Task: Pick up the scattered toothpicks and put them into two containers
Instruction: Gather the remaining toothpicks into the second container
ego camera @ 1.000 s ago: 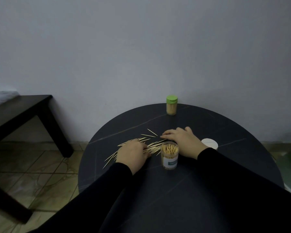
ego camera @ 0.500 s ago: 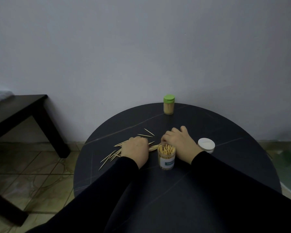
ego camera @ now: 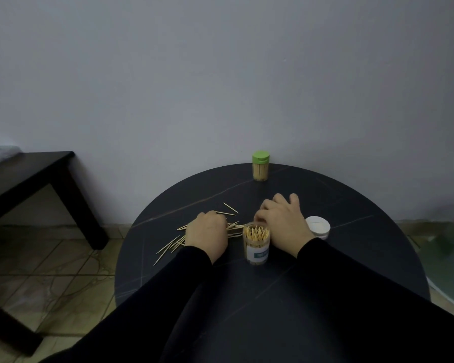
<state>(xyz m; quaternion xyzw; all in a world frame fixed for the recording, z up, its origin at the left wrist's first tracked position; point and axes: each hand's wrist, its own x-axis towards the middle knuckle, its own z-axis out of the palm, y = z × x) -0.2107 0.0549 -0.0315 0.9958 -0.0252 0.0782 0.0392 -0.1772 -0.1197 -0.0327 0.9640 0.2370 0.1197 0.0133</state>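
Loose wooden toothpicks (ego camera: 172,244) lie scattered left of centre on the round black table (ego camera: 351,205), with a few more toothpicks (ego camera: 230,207) further back. My left hand (ego camera: 206,234) lies knuckles-up on the pile, its fingers curled round a bundle of them. My right hand (ego camera: 281,221) sits just behind the open clear jar (ego camera: 256,244), fingers bent down onto the ends of the same bundle; its fingertips are hidden. The jar stands upright, nearly full of toothpicks. A second container with a shut green lid (ego camera: 260,166) stands at the table's far edge.
A white round lid (ego camera: 317,227) lies to the right of my right hand. A dark bench (ego camera: 37,174) stands at the left over the tiled floor (ego camera: 50,271). A grey wall rises right behind the table.
Both hands have drawn closer together, raking the toothpicks into a tighter bundle beside the open jar. The right hand's fingers went from flat to curled.
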